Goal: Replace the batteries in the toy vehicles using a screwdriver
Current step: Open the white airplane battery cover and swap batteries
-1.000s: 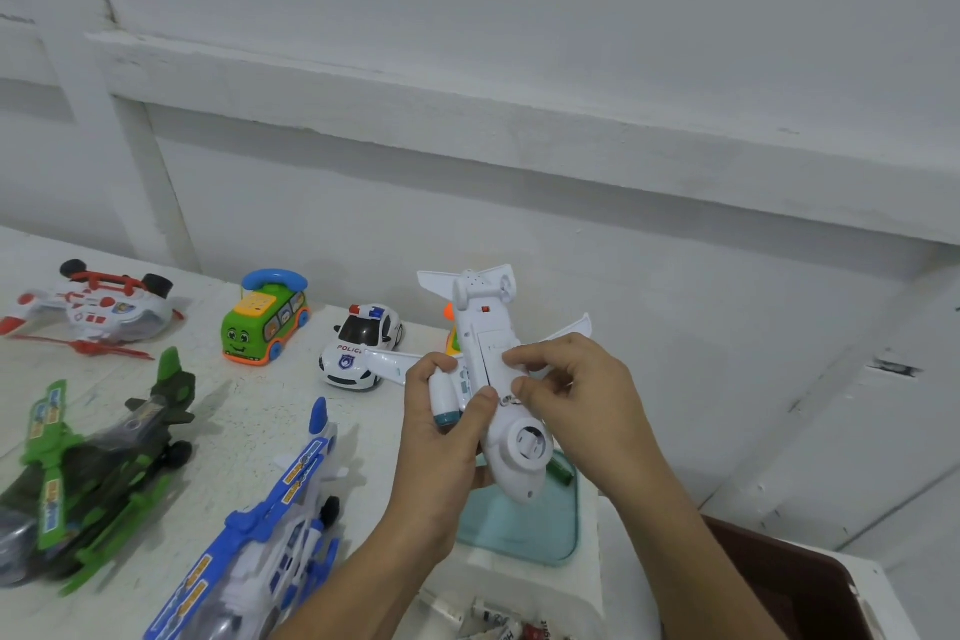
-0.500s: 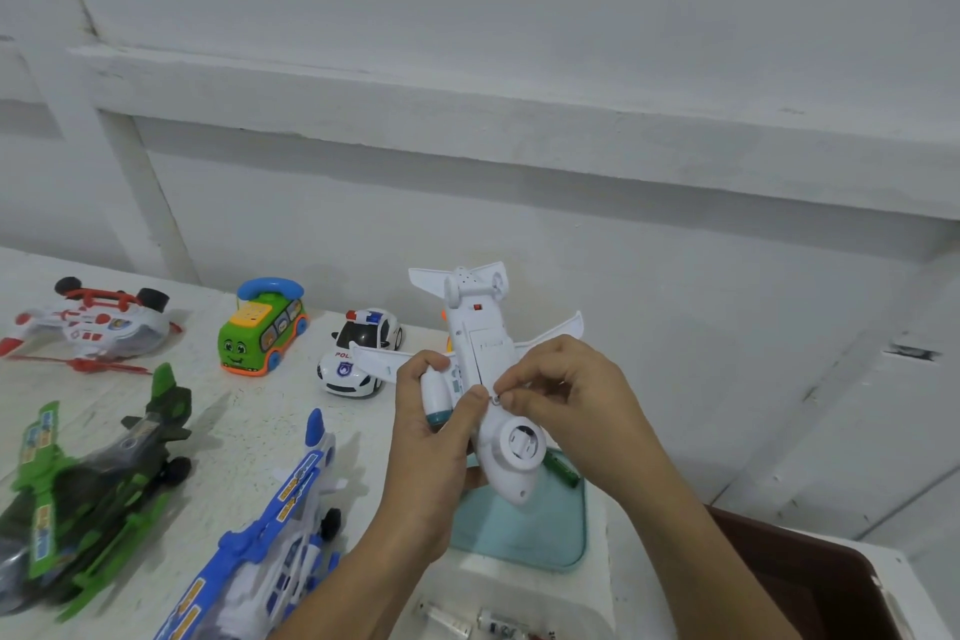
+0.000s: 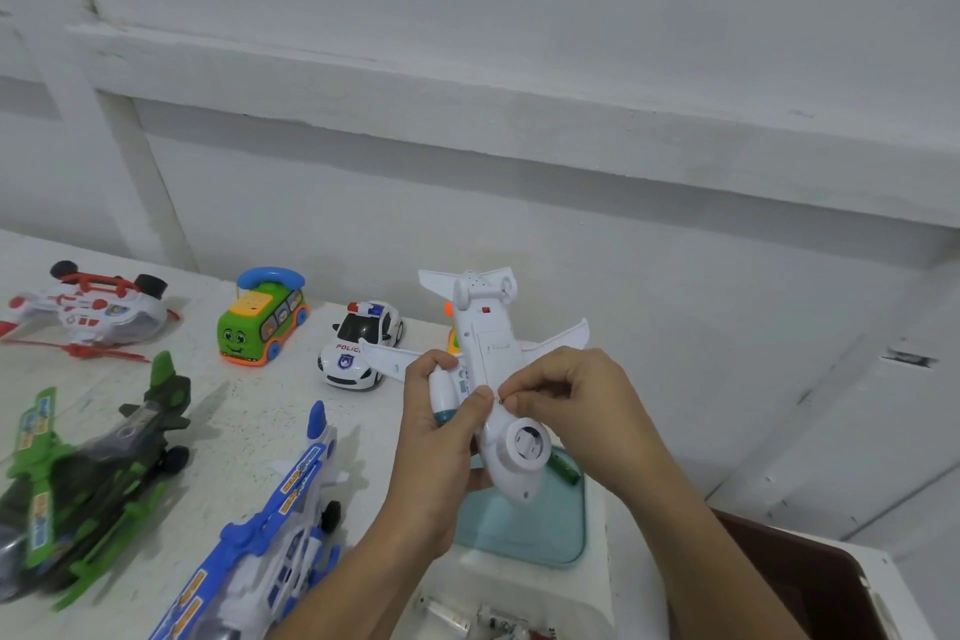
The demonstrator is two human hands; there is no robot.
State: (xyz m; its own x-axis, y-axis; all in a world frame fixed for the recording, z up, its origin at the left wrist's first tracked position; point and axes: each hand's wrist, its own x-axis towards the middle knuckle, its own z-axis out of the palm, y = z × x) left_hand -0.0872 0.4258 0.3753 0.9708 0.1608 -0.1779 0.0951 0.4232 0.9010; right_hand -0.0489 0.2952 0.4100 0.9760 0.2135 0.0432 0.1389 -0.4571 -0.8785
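A white plane (image 3: 493,353) is held belly-up above the surface (image 3: 249,411), over a teal tray (image 3: 519,530). The left hand (image 3: 436,447) has its grip clamped round the fuselage and one engine. The right hand (image 3: 582,411) pinches a tiny piece (image 3: 500,401) at the belly, too small to name.

At frame centre the toy plane (image 3: 491,353) is white with a teal-tipped engine. To its left are a green, orange and blue bus (image 3: 262,320) and a white police car (image 3: 358,351) with black windows. Lower left lie a blue-and-white helicopter (image 3: 270,525) and a green-and-black helicopter (image 3: 93,473).
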